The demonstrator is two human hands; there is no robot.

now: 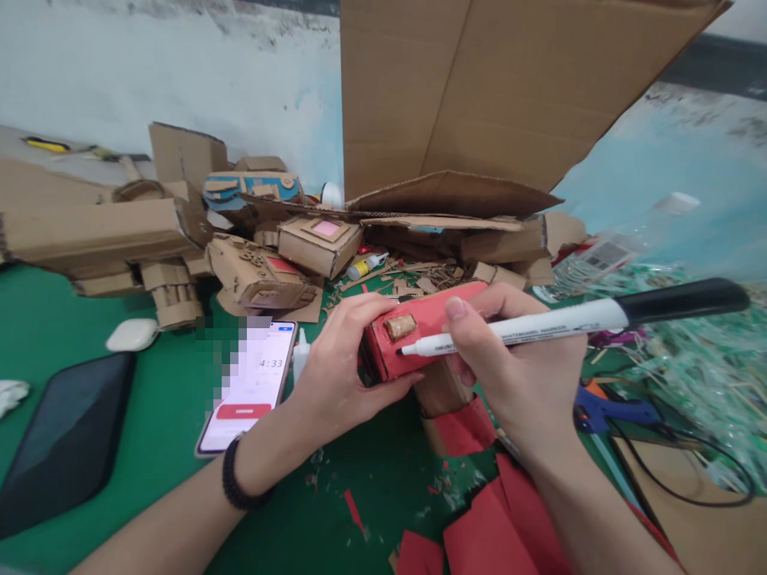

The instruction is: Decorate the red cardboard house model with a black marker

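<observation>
My left hand point(347, 351) is wrapped round the near left end of a red-covered cardboard model point(423, 319), which has a small brown cardboard piece point(400, 326) stuck on its side and a brown grip-like part wrapped in red paper point(461, 427) below. In my right hand point(515, 359) is a whiteboard marker point(539, 326), its black cap pushed on the rear end. The marker's dark tip touches or nearly touches the red surface, just below the brown piece. Part of the model is hidden behind my fingers.
Cardboard models point(108, 239) crowd the back left, with a large cardboard sheet point(467, 88) upright behind. A phone point(248, 391), a black phone-like slab point(65, 439) and a white case point(132, 335) lie left. Right are a blue glue gun point(623, 409) and plastic bottle point(605, 251); red paper point(509, 527) lies in front.
</observation>
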